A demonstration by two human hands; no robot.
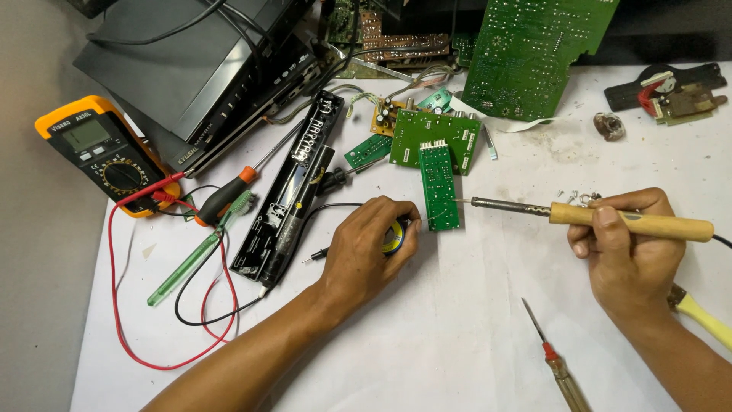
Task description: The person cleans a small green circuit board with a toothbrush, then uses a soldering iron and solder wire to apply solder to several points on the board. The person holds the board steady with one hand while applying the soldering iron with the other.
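nearest the camera, a small red-handled screwdriver (pixel 553 357) is noted lying on the white surface (pixel 427 343), between the two forearms. at far left a yellow multimeter (pixel 103 152) is seen, its red and black leads (pixel 122 305) looped across the surface. beside it lie an orange-handled screwdriver (pixel 225 194), a green toothbrush (pixel 200 248) and a long black panel strip (pixel 290 194).

the left hand (pixel 370 244) is closed over a small round tin with a yellow rim (pixel 394 238), pressed to the surface just beside a narrow green circuit board (pixel 439 187). this board rests against a larger green board (pixel 435 133). the narrow board is judged light, stiff and fragile; it would best be held by its bare edges, clear of the solder joints.

the right hand (pixel 621 244) is closed around the wooden handle of a soldering iron (pixel 610 219), thumb on top, the metal tip levelled toward the narrow board's right edge; contact cannot be confirmed. the iron is judged light and rigid, to be held only by the wood. loose screws (pixel 579 198) lie behind it, and a yellow handle (pixel 705 317) shows at far right.
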